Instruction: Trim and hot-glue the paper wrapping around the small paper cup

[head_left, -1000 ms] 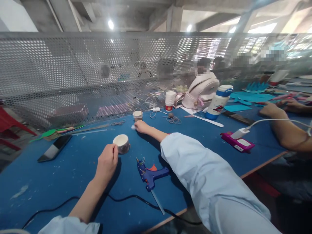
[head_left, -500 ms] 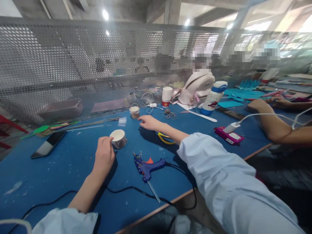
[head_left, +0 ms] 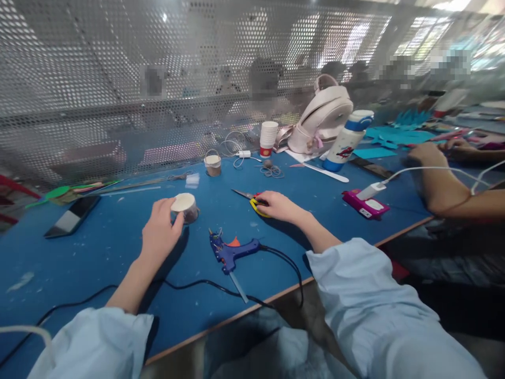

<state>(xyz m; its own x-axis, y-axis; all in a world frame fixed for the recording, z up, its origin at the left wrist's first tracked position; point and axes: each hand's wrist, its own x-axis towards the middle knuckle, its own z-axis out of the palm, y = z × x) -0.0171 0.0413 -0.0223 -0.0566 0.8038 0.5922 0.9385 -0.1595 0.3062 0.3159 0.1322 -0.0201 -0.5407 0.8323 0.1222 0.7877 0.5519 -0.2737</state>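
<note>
My left hand point(head_left: 158, 231) grips a small paper cup point(head_left: 184, 206) wrapped in brown material, standing upside down on the blue table point(head_left: 118, 237). My right hand point(head_left: 276, 205) rests on the yellow handles of a pair of scissors point(head_left: 252, 200), fingers curled over them, with the blades pointing left. A blue glue gun point(head_left: 231, 251) lies on its side between my two arms, its black cord trailing off the near edge.
A second small cup point(head_left: 213, 164), a stack of paper cups point(head_left: 268, 138), a pink bag point(head_left: 321, 123) and a white bottle point(head_left: 345, 147) stand at the back. A phone point(head_left: 71, 222) lies left. Another person's arm point(head_left: 445, 187) and a pink device point(head_left: 365, 203) are at the right.
My right hand drew back from the far side of the table and came down on the scissors. My left hand stayed on the cup. The view tilted down.
</note>
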